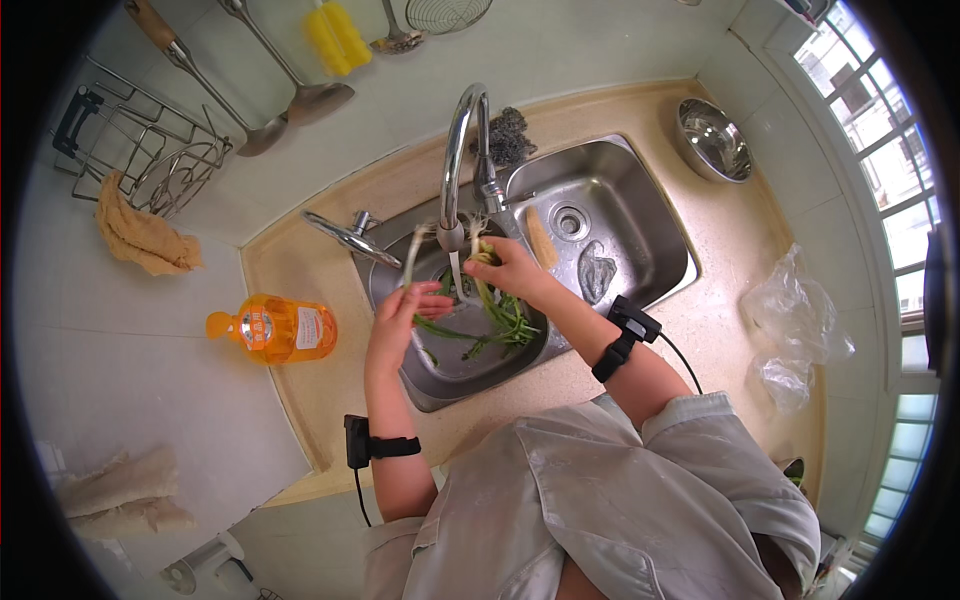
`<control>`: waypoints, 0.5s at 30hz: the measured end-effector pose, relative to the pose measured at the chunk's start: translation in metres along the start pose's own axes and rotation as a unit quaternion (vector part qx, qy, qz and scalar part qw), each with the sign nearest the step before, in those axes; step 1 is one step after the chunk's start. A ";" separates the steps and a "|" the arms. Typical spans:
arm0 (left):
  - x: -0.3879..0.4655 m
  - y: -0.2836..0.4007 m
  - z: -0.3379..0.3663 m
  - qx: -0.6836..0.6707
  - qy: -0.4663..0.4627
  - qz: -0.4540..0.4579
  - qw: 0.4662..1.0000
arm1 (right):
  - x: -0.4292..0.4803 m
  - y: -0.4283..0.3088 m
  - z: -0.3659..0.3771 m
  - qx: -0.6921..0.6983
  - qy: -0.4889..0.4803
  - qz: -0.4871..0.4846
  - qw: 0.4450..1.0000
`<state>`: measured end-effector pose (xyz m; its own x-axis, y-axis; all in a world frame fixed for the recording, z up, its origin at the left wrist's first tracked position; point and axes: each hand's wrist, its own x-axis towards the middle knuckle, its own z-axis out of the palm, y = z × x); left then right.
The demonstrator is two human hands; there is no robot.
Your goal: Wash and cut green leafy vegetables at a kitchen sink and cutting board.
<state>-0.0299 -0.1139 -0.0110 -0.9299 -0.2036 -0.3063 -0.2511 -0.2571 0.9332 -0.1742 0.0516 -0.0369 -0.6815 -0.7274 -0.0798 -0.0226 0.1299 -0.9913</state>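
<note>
My right hand [510, 270] grips a bunch of scallions [487, 296] near its white root end, just right of the running faucet [455, 161]. The green leaves hang into the left sink basin [450, 386]. In my left hand [401, 319] is a single scallion [413, 255], root end up, held at the thumb with the other fingers spread. Water falls from the spout between both hands. Some leaves and the basin's drain are partly hidden by the hands and stalks.
The right basin [652, 232] holds a tan elongated item [540, 238] and a grey mesh piece [597, 271]. Around the sink are an orange detergent bottle [289, 328], a second small faucet [351, 238], a dark scouring pad [506, 136], a steel bowl [714, 140] and plastic bags [799, 315].
</note>
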 end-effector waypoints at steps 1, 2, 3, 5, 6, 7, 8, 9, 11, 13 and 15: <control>-0.004 -0.003 -0.010 0.000 0.002 0.000 1.000 | -0.001 -0.006 -0.003 0.000 -0.002 0.000 1.000; -0.007 -0.007 -0.023 0.010 0.042 0.002 0.999 | -0.001 -0.013 -0.008 0.047 0.007 0.061 0.997; -0.009 -0.005 -0.025 0.020 0.081 0.002 0.997 | -0.002 -0.018 -0.011 0.093 0.017 0.123 0.988; -0.008 -0.009 -0.016 0.013 0.112 0.014 0.993 | -0.002 -0.018 -0.010 0.113 0.011 0.128 0.985; -0.005 -0.010 -0.008 0.027 0.109 0.047 0.993 | -0.003 -0.022 -0.005 0.122 0.002 0.133 0.984; 0.000 -0.010 0.002 0.040 0.105 0.080 0.990 | -0.003 -0.023 -0.001 0.130 -0.005 0.139 0.982; 0.003 -0.010 0.014 0.050 0.100 0.077 0.991 | -0.003 -0.023 0.004 0.129 -0.007 0.138 0.982; 0.005 -0.012 0.022 0.050 0.101 0.078 0.991 | -0.002 -0.023 0.009 0.143 -0.012 0.139 0.980; 0.009 -0.018 0.034 0.086 0.093 0.081 0.989 | -0.001 -0.024 0.019 0.157 -0.018 0.140 0.978; 0.011 -0.018 0.038 0.060 0.079 0.089 0.991 | -0.001 -0.023 0.024 0.148 0.003 0.140 0.979; 0.010 -0.021 0.034 0.099 0.079 0.068 0.990 | 0.000 -0.019 0.025 0.145 -0.002 0.133 0.980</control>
<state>-0.0433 -0.0784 -0.0274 -0.9091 -0.3729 -0.1859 -0.1883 -0.0304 0.9816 -0.1557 0.0326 -0.0210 -0.6318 -0.6974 -0.3385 0.3649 0.1176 -0.9236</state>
